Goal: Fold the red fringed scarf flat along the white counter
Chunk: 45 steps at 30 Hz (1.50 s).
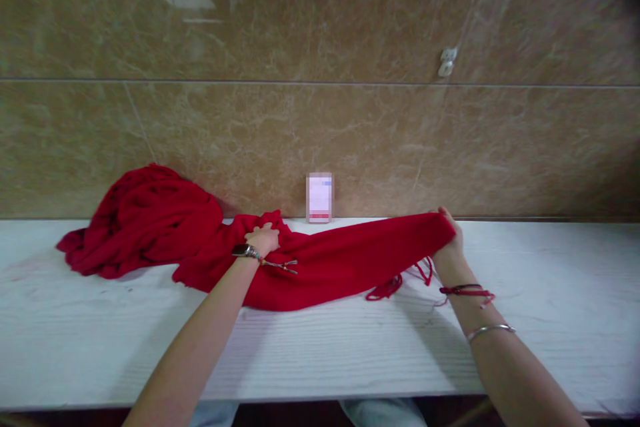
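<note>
A long red scarf (325, 260) with tassels lies across the white table. Its left part is bunched in a heap, and its right part stretches out in a band. My left hand (265, 239), with a watch and a beaded bracelet at its wrist, is closed on gathered cloth near the heap; its fingertips are partly lost in the folds. At the band's right end, my right hand (450, 240) grips the scarf and lifts it a little above the table. Tassels hang below that end. The fingers of the right hand are partly hidden behind the cloth.
A phone (320, 198) with a lit, blurred screen leans upright against the brown marbled wall (320, 127) behind the scarf. A small white fixture (447, 62) sits on the wall at upper right. The white table (320, 360) ends at a front edge close to my legs.
</note>
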Available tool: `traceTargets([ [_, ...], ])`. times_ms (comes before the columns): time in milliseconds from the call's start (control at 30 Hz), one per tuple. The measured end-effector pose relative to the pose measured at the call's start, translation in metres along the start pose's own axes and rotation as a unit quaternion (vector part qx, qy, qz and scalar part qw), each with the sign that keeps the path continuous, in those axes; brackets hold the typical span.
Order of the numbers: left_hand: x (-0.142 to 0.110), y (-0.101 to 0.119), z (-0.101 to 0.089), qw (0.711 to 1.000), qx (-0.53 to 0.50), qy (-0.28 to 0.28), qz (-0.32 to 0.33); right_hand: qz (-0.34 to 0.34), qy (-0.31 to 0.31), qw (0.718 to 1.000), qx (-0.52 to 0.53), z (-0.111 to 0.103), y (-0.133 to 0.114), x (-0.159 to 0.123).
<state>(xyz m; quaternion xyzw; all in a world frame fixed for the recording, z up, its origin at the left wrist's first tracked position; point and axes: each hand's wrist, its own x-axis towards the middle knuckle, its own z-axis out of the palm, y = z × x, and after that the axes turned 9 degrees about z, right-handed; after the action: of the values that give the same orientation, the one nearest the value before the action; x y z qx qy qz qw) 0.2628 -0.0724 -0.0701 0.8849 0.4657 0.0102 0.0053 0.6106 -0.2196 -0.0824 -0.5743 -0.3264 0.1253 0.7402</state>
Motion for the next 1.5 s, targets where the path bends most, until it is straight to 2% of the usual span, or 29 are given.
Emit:
traceTargets([
  [67, -0.011, -0.001, -0.001, 0.995, 0.033, 0.001, -0.093, 0.054, -0.067, 0.991, 0.102, -0.003, -0.002, -0.002],
  [133, -0.022, 0.001, -0.003, 0.988, 0.07, 0.022, -0.138, 0.116, -0.232, 0.961, 0.096, -0.001, -0.004, -0.009],
  [200, -0.029, 0.006, -0.002, 0.987, 0.11, 0.064, -0.094, 0.141, -0.423, 0.894, -0.049, 0.007, -0.005, -0.02],
  [233, -0.031, 0.008, 0.001, 0.989, 0.118, 0.084, -0.04, 0.126, -0.481, 0.858, -0.132, 0.014, -0.005, -0.026],
  [267, -0.031, 0.011, 0.004, 0.989, 0.113, 0.097, 0.024, 0.091, -0.501, 0.836, -0.204, 0.021, -0.004, -0.033],
  [333, -0.027, 0.016, 0.015, 0.984, 0.066, 0.085, 0.144, -0.018, -0.449, 0.84, -0.305, 0.038, 0.0, -0.048],
  [400, -0.023, 0.018, 0.026, 0.976, 0.024, 0.062, 0.208, -0.124, -0.367, 0.84, -0.379, 0.052, 0.006, -0.06],
  [433, -0.022, 0.018, 0.031, 0.973, 0.015, 0.06, 0.222, -0.155, -0.354, 0.824, -0.413, 0.058, 0.009, -0.065],
  [533, -0.024, 0.018, 0.034, 0.967, 0.005, 0.119, 0.224, -0.173, -0.403, 0.757, -0.484, 0.066, 0.018, -0.074],
  [567, -0.026, 0.017, 0.032, 0.964, -0.004, 0.152, 0.219, -0.175, -0.41, 0.751, -0.487, 0.067, 0.018, -0.075],
  [600, -0.029, 0.017, 0.029, 0.958, -0.014, 0.19, 0.213, -0.183, -0.394, 0.763, -0.479, 0.067, 0.018, -0.076],
  [633, -0.032, 0.018, 0.025, 0.951, -0.026, 0.232, 0.205, -0.2, -0.353, 0.789, -0.46, 0.067, 0.015, -0.076],
  [700, -0.038, 0.019, 0.016, 0.926, -0.044, 0.322, 0.19, -0.247, -0.223, 0.854, -0.4, 0.066, 0.006, -0.077],
  [733, -0.04, 0.021, 0.012, 0.912, -0.051, 0.363, 0.184, -0.27, -0.161, 0.876, -0.366, 0.065, 0.001, -0.078],
  [767, -0.043, 0.022, 0.009, 0.899, -0.058, 0.394, 0.18, -0.289, -0.129, 0.886, -0.338, 0.064, -0.006, -0.079],
  [800, -0.044, 0.023, 0.006, 0.893, -0.063, 0.407, 0.181, -0.305, -0.139, 0.885, -0.324, 0.062, -0.012, -0.08],
  [833, -0.046, 0.024, 0.005, 0.896, -0.066, 0.396, 0.191, -0.313, -0.192, 0.871, -0.326, 0.061, -0.017, -0.081],
  [867, -0.047, 0.025, 0.005, 0.906, -0.061, 0.361, 0.212, -0.308, -0.275, 0.843, -0.344, 0.059, -0.022, -0.082],
  [933, -0.047, 0.025, 0.008, 0.932, -0.028, 0.241, 0.271, -0.258, -0.449, 0.757, -0.398, 0.055, -0.029, -0.084],
  [967, -0.047, 0.025, 0.009, 0.937, -0.005, 0.176, 0.301, -0.222, -0.503, 0.72, -0.423, 0.054, -0.032, -0.085],
  [1000, -0.047, 0.024, 0.011, 0.938, 0.017, 0.121, 0.325, -0.188, -0.524, 0.704, -0.442, 0.053, -0.034, -0.085],
  [1067, -0.048, 0.023, 0.013, 0.933, 0.039, 0.057, 0.352, -0.145, -0.498, 0.722, -0.458, 0.052, -0.035, -0.087],
  [1133, -0.049, 0.024, 0.011, 0.929, 0.031, 0.033, 0.366, -0.145, -0.461, 0.749, -0.453, 0.054, -0.033, -0.088],
  [1167, -0.051, 0.025, 0.01, 0.927, 0.021, 0.029, 0.374, -0.157, -0.462, 0.751, -0.444, 0.055, -0.03, -0.089],
  [1200, -0.052, 0.027, 0.008, 0.923, 0.008, 0.03, 0.384, -0.175, -0.477, 0.743, -0.435, 0.057, -0.027, -0.09],
  [1267, -0.054, 0.031, 0.006, 0.915, -0.024, 0.034, 0.4, -0.205, -0.527, 0.708, -0.423, 0.061, -0.02, -0.092],
  [1367, -0.055, 0.036, 0.008, 0.917, -0.058, 0.013, 0.395, -0.207, -0.569, 0.667, -0.434, 0.066, -0.013, -0.095],
  [1433, -0.053, 0.037, 0.012, 0.92, -0.06, -0.008, 0.388, -0.192, -0.554, 0.679, -0.441, 0.067, -0.012, -0.096],
  [1500, -0.051, 0.037, 0.015, 0.919, -0.055, -0.002, 0.391, -0.189, -0.514, 0.719, -0.428, 0.067, -0.011, -0.095],
])
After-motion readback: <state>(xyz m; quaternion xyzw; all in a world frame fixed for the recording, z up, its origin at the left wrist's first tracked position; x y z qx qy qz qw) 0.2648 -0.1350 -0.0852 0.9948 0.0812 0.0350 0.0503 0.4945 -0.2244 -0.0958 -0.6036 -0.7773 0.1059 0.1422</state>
